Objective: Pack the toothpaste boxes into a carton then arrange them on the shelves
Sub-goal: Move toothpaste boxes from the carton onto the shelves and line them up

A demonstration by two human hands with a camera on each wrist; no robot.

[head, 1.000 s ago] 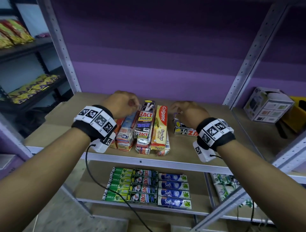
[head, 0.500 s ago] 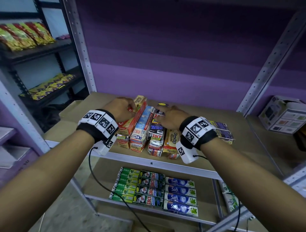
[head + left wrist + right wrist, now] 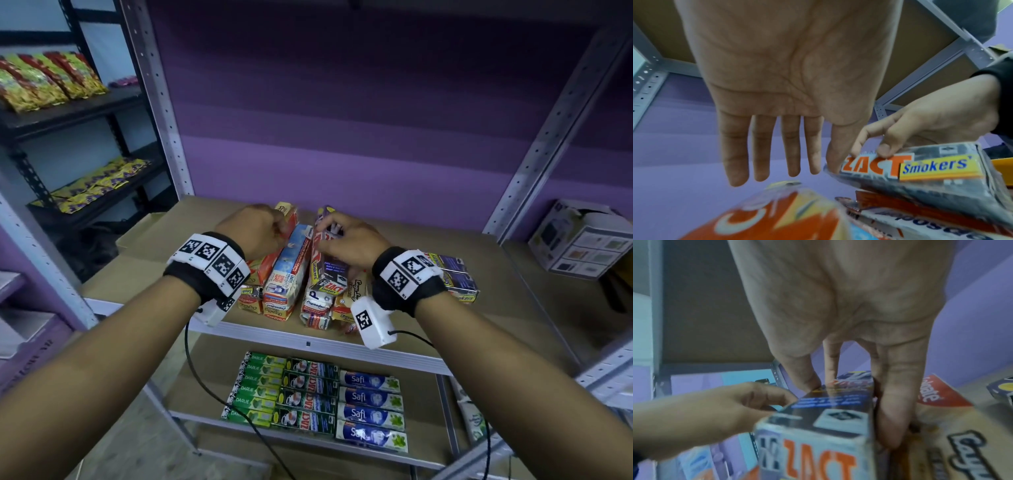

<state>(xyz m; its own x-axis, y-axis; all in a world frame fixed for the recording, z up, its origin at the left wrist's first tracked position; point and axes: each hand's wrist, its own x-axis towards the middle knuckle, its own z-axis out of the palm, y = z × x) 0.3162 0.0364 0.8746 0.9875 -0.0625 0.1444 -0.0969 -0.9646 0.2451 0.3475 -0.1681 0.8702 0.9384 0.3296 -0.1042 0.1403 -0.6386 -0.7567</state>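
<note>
A pile of toothpaste packs lies on the brown middle shelf (image 3: 404, 226). My right hand (image 3: 346, 240) grips a dark Zact Smokers pack (image 3: 329, 270) at its far end, thumb on one side and fingers (image 3: 890, 410) down the other, and the pack is tipped up. My left hand (image 3: 253, 229) hangs with straight fingers (image 3: 764, 154) over a tilted orange Colgate box (image 3: 760, 219). Its thumb tip touches the corner of the Zact pack (image 3: 920, 170). A blue and white Pepsodent pack (image 3: 291, 263) stands between the two hands.
Two more Zact boxes (image 3: 452, 274) lie on the shelf to the right of my right wrist. The lower shelf holds neat rows of Darlie, Zact and Safi boxes (image 3: 308, 401). A white carton (image 3: 579, 240) sits at the far right, and snack packets (image 3: 44, 78) fill a black rack at left.
My right hand moved left from the Zact boxes at right onto the middle Zact pack and tipped it up. The left hand stayed by the orange box, which now leans.
</note>
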